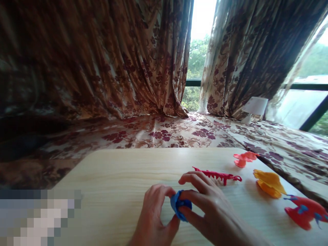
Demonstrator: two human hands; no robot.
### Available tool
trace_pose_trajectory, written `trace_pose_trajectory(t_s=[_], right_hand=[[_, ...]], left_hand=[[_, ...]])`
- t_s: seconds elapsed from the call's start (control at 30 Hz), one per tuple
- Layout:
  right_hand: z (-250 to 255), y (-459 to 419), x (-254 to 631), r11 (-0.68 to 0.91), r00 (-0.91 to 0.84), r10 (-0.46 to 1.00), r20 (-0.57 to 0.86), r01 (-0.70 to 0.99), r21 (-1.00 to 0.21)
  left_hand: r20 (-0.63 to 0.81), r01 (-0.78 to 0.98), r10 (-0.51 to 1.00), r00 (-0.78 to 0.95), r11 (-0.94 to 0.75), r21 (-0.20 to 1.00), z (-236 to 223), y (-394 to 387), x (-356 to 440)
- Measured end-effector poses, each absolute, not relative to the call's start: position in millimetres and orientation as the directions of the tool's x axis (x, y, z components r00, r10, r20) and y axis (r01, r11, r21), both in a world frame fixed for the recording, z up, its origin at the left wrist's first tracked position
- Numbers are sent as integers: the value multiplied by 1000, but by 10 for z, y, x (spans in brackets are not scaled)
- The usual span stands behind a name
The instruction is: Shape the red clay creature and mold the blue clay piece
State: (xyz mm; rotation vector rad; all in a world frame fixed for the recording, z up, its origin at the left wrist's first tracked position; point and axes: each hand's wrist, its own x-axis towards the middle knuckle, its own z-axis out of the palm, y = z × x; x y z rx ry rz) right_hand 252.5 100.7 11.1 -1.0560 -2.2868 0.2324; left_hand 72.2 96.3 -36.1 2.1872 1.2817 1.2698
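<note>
A small rounded blue clay piece (176, 204), with a darker hollow or fold on its right side, is held just above the table. My left hand (153, 213) grips its left edge between thumb and fingers. From the right, my right hand (211, 203) pinches it with thumb and index finger, the other fingers arched above. Partly behind my right hand lies a long crimson clay figure (222, 176) with a row of small spikes and a curled end.
On the pale wooden table (115, 177), a coral-pink figure (243, 158), a yellow-orange one (269, 182) and a red one with blue parts (304, 210) line the right side. Beyond are a floral-covered surface (169, 131), a white lamp (255, 105) and curtains (115, 61). A blurred patch covers the lower left.
</note>
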Motion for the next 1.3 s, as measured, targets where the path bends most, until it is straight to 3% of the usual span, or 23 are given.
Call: trace_pose_trajectory(t_s=[0.17,0.53,0.7,0.87,1.03,1.3], right_hand=[[99,998,2483,719,-539,686,489,605,-342],[96,1007,2442,732,-556,682,476,534,-424],[237,1021,2590,650,-473,760,446,537,-538],[291,1050,2666,597,-436,791,429,402,-694],[255,1029,2655,534,-497,805,324,372,-759],[213,1031,2604,540,-477,808,345,367,-758]], left_hand=[[518,559,833,193,-527,640,-386,936,737],[498,526,841,209,-527,668,-384,949,740],[313,381,908,279,-404,832,-222,908,777],[112,201,888,446,-221,954,-83,840,771],[94,148,889,448,-178,973,-117,797,711],[116,149,880,460,-205,967,-80,802,740]])
